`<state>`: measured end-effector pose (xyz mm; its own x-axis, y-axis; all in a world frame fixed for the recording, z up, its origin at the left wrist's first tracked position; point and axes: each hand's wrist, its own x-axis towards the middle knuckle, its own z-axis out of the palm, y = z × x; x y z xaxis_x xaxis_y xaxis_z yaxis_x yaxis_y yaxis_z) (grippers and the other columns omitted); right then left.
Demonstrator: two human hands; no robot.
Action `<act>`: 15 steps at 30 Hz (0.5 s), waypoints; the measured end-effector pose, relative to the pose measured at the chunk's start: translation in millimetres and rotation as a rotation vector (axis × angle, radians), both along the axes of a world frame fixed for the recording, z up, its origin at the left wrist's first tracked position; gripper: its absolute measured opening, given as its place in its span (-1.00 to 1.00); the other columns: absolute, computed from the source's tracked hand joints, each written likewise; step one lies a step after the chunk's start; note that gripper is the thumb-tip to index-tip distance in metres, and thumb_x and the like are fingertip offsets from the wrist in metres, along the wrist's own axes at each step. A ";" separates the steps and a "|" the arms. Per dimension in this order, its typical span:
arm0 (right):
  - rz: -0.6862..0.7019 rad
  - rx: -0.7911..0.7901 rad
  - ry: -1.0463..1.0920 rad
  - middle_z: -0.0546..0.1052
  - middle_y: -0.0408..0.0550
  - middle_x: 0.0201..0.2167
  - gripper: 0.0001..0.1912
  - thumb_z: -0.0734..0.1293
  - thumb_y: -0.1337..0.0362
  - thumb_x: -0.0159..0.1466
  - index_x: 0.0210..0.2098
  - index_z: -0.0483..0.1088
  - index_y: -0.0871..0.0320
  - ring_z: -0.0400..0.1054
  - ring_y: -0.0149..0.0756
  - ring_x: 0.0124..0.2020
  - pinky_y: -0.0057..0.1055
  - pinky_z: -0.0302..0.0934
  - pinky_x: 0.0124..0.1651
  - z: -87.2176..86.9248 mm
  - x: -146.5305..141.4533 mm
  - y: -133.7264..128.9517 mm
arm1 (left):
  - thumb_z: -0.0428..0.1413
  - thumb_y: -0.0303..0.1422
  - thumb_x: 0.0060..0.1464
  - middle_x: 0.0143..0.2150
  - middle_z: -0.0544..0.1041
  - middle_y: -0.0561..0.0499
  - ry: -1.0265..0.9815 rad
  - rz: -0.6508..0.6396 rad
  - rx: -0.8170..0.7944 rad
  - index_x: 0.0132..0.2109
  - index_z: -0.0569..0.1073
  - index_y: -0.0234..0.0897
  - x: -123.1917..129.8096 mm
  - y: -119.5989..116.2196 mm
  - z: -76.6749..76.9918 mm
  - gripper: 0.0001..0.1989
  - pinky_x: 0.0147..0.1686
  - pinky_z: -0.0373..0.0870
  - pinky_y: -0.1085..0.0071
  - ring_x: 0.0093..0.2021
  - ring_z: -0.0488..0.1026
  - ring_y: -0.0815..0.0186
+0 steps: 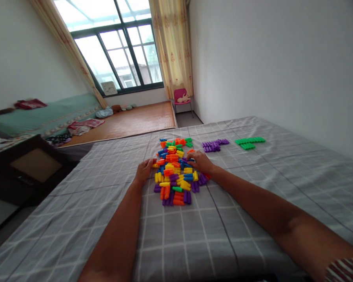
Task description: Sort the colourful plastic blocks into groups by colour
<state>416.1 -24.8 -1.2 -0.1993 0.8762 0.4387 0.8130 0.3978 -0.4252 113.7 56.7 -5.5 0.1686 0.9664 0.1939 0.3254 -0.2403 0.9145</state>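
A heap of bullet-shaped plastic building blocks (172, 158) in orange, yellow, blue, purple and green lies on the grey checked bedspread (188, 231). My left hand (145, 171) rests at the heap's left edge, fingers loosely stretched and their tips touching orange and yellow blocks. On the right side, my right hand (201, 161) bends over the heap with curled fingers close to blue and purple blocks. What its fingertips hold, if anything, is too small to make out. Beyond that hand lie a group of purple blocks (213, 145) and a row of green blocks (250, 142).
A white wall (276, 66) borders the bed on the right. Behind stands a second bed with a brown mat (138, 119), beside a pink chair (181, 95). A dark cabinet (26, 172) is at the left, and a square clock (109, 88) leans by the window.
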 end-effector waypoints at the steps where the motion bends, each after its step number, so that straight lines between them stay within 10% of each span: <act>1: 0.027 0.003 0.089 0.53 -0.03 -0.23 -0.85 0.38 0.35 0.14 -0.26 0.44 0.15 0.35 -0.23 -0.17 -0.29 0.21 -0.06 -0.1 -0.2 0.5 | 0.07 0.12 -0.03 -0.20 0.62 -0.12 0.000 -0.001 0.000 -0.12 0.58 -0.37 -0.1 -0.2 0.3 -0.38 -0.18 0.38 0.35 -0.19 0.51 0.16; 15: -0.003 -0.475 0.961 0.52 -0.02 -0.22 -0.58 0.38 0.38 0.02 -0.08 0.43 0.22 0.42 -0.34 -0.29 -0.42 0.33 -0.27 12.5 64.0 9.8 | 0.09 0.15 -0.08 -0.22 0.62 -0.10 -0.002 0.006 0.006 -0.16 0.59 -0.35 1.5 -4.4 6.0 -0.36 -0.17 0.38 0.33 -0.19 0.51 0.15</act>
